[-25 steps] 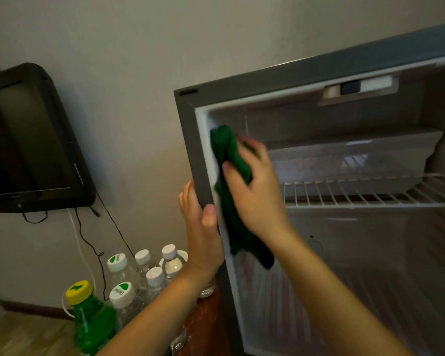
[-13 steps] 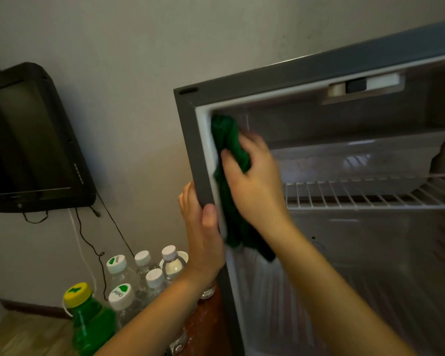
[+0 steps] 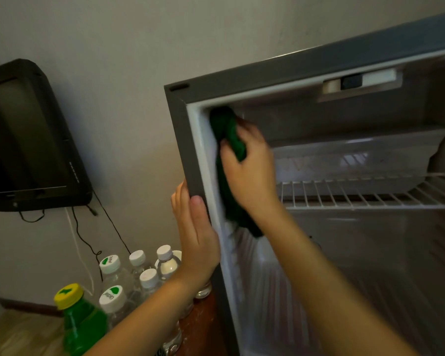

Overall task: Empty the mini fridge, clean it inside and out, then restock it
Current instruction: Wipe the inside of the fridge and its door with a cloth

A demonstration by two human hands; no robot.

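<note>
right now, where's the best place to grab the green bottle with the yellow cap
Probably the neck just under the yellow cap, coming from above: the green bottle stands upright, and water bottles crowd in right beside its body.

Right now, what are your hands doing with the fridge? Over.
Right hand holds green cloth against fridge inner left wall. Left hand grips its frame. Bottles outside, nothing blocking.
</note>
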